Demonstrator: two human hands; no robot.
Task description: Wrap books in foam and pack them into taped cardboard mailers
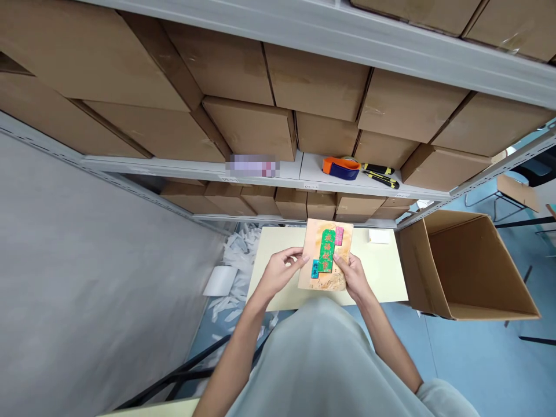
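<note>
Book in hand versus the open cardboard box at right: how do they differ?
The book is much smaller than the cardboard box. The book has a printed cover with green, blue and pink panels, while the box is plain brown. The book is held by the left hand and right hand; neither hand touches the box. Both look rectangular.

Shirt: my loose, pale grey-green top [321,362], plain cloth with soft, shallow folds and a rounded front.
Right sleeve: to the right of the shirt, short and roomy [447,399], the same pale cloth, ending around my elbow.
Forearms: slim, one either side of the shirt, bare as far as they show.
Hands: beyond the shirt, my left hand [278,272] and right hand [356,277], both ungloved, wrists bare.
</note>
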